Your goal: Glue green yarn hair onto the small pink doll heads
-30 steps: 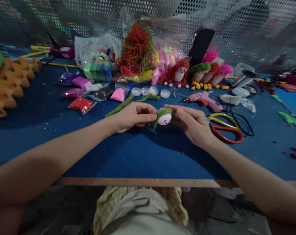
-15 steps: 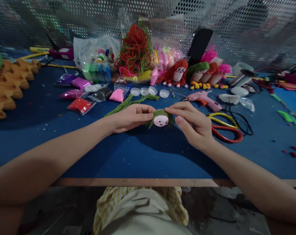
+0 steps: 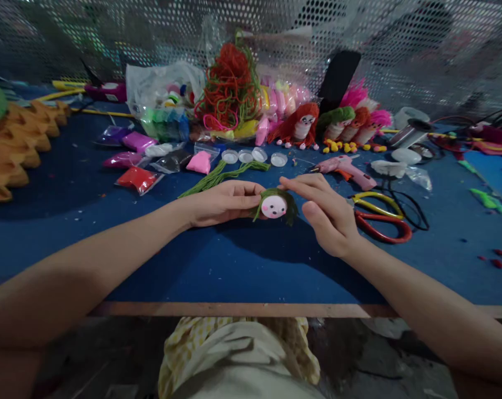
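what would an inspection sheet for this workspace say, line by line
Surface: blue table, red bits at right.
Job's things: doll head with green hair; green strands lie behind.
Clutter: packets, caps, yarn pile, dolls, glue gun, scissors.
Hands: left hand holds the doll head; right hand beside it, nothing seen in it, hair contact unclear.
Cables: black cord by the scissors; where it leads, unclear.
Surroundings: perforated screen behind the table.

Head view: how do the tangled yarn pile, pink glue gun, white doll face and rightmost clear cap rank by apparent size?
Largest first:
Yarn pile
Pink glue gun
White doll face
Clear cap
The face, nearer the camera, may look enlarged.
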Demonstrator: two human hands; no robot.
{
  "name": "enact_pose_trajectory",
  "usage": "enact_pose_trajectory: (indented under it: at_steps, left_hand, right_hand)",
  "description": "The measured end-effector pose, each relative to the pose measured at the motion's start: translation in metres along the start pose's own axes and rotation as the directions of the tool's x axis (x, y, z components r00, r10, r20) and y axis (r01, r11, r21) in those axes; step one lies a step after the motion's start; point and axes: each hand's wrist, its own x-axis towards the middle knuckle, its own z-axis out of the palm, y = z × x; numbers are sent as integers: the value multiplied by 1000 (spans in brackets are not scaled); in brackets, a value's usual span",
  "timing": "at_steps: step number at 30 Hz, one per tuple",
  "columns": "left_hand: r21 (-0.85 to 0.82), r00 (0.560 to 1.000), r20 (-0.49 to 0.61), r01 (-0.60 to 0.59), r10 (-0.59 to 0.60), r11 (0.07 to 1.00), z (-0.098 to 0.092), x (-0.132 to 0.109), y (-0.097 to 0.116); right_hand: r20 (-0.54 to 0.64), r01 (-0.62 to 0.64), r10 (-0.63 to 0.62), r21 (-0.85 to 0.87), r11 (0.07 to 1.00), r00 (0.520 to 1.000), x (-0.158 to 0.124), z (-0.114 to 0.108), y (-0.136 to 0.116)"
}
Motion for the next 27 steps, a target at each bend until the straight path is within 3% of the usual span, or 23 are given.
enact_pose_trajectory:
  at_steps: [13, 16, 22, 25, 27]
  left_hand:
    - [36, 999, 37, 25, -27, 999, -2, 0, 0]
    - [45, 999, 37, 26, -27, 999, -2, -1, 0]
    - [-1, 999, 49, -2, 2, 1000, -3, 0, -2]
    - [-54, 999, 38, -22, 24, 998, -5, 2, -4]
    - [-100, 999, 11, -39, 40, 994, -6, 3, -5]
  right_hand:
    - [36, 96, -95, -27, 995, 995, 1, 1, 0]
    - [-17, 43, -42, 12, 999, 999, 1, 2, -2]
    - [-262, -12, 37, 98, 995, 964, 2, 4, -3]
    - [-322, -78, 164, 264, 961, 932, 5, 9, 1]
    - [-339, -126, 293, 437, 890, 894, 7, 10, 2]
